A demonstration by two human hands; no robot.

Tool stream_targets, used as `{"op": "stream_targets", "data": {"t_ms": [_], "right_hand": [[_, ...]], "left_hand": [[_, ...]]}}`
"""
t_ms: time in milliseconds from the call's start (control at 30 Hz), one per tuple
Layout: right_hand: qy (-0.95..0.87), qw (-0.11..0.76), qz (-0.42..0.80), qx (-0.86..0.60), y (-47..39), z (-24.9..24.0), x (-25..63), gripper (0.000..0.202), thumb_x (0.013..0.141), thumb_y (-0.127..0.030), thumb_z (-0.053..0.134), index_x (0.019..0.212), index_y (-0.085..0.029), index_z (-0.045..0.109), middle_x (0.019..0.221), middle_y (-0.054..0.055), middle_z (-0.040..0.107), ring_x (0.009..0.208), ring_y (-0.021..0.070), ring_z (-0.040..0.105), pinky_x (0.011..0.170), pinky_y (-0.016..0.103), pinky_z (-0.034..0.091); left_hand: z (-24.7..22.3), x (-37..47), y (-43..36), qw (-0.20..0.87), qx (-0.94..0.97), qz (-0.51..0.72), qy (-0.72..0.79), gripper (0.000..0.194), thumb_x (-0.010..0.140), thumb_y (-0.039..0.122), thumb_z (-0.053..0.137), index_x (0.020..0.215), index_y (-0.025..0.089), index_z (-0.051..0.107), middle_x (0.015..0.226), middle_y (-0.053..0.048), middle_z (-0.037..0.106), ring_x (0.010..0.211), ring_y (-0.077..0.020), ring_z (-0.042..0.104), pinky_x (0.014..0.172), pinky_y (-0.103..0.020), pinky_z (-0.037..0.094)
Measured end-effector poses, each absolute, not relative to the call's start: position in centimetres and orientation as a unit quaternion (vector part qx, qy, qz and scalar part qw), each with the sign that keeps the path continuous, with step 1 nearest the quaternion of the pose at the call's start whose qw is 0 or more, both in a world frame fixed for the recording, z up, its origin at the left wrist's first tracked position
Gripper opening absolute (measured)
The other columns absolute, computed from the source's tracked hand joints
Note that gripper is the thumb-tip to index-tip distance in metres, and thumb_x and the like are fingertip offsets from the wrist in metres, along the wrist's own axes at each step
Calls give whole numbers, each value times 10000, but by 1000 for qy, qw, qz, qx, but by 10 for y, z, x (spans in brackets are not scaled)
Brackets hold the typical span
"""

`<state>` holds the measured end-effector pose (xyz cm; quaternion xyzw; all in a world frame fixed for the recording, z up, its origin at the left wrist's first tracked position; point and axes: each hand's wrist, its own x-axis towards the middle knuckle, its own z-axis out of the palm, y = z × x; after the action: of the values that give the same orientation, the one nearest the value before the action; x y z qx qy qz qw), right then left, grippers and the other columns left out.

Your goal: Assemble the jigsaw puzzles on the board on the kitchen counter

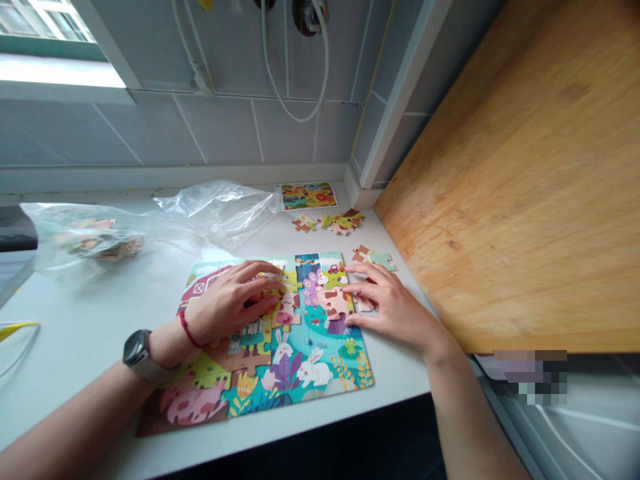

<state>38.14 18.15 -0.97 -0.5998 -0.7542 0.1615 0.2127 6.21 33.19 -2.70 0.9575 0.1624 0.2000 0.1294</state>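
A colourful jigsaw puzzle [300,373] with rabbits, a pig and a red barn lies on the white countertop. My left hand [227,300], with a red cord and a watch at the wrist, rests over its upper middle, fingers slightly apart and pointing right. Beside the puzzle's right edge is my right hand [383,303], its fingers spread and the tips touching that edge near a brown and cream piece [336,302]. This piece lies on top of the puzzle. Some loose pieces [367,303] show partly beneath my right hand.
Behind the puzzle are loose pieces [343,222] and a small picture card [309,196]. A clear plastic bag [220,210] and another bag holding pieces [100,240] lie at the back left. A wooden panel [540,187] borders the right side. Tiled wall stands behind.
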Motion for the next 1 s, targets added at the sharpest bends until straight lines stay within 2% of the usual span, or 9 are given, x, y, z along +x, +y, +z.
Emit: {"op": "stream_targets", "data": {"t_ms": [267,367,500,633,700,767,867,1000], "right_hand": [[-752,231,171,-593,180,-8,379,347,810,-263,894,1129,-265,758,1473,82,595,1420,320,517,1193,574,446],[-757,242,171,-583,181,-6,378,338,804,-241,889,1112,-269,753,1445,83,617,1412,325,523,1179,576,452],[-757,271,182,-565,183,-2,377,314,817,-272,885,1097,-254,743,1301,86,702,1306,304,603,1118,527,504],[-744,312,188,-559,186,-3,376,353,854,-307,864,1176,-251,730,1176,70,751,1194,273,658,1066,477,533],[-740,337,185,-552,188,-2,374,354,861,-333,862,1179,-247,733,1161,72,756,1146,266,680,1028,457,552],[-745,348,186,-539,191,3,368,366,855,-357,868,1179,-247,736,1149,75,760,1110,264,692,985,441,568],[-783,304,201,-505,195,14,348,383,867,-343,855,1217,-252,731,1129,74,762,1086,261,686,952,429,572],[-834,231,210,-455,195,21,311,273,894,-305,817,1155,-252,756,1084,70,752,1064,255,671,946,422,562]], "left_hand": [[-31,61,332,120,958,183,187,294,1053,325,558,1313,250,670,1434,-118,626,1286,-297,628,1059,-497,573],[-32,59,333,112,954,183,208,286,1054,295,535,1302,250,669,1418,-115,633,1228,-281,658,1034,-496,589],[-33,57,335,100,949,196,226,258,1050,302,539,1247,246,697,1355,-113,663,1160,-281,675,987,-512,608],[-31,54,341,113,944,207,232,310,1037,325,562,1306,221,676,1361,-134,657,1163,-293,679,992,-533,612],[-31,52,344,135,939,213,233,315,1019,297,569,1304,219,677,1380,-130,647,1164,-273,690,1015,-506,614],[-30,50,348,164,931,224,236,310,998,264,574,1284,215,686,1389,-124,640,1082,-225,723,986,-438,637],[-32,48,354,197,920,248,232,295,979,233,586,1248,198,701,1366,-122,651,971,-173,744,907,-348,660],[-37,48,359,209,914,273,214,274,969,226,619,1224,205,717,1320,-110,680,1050,-192,735,911,-337,653]]}}
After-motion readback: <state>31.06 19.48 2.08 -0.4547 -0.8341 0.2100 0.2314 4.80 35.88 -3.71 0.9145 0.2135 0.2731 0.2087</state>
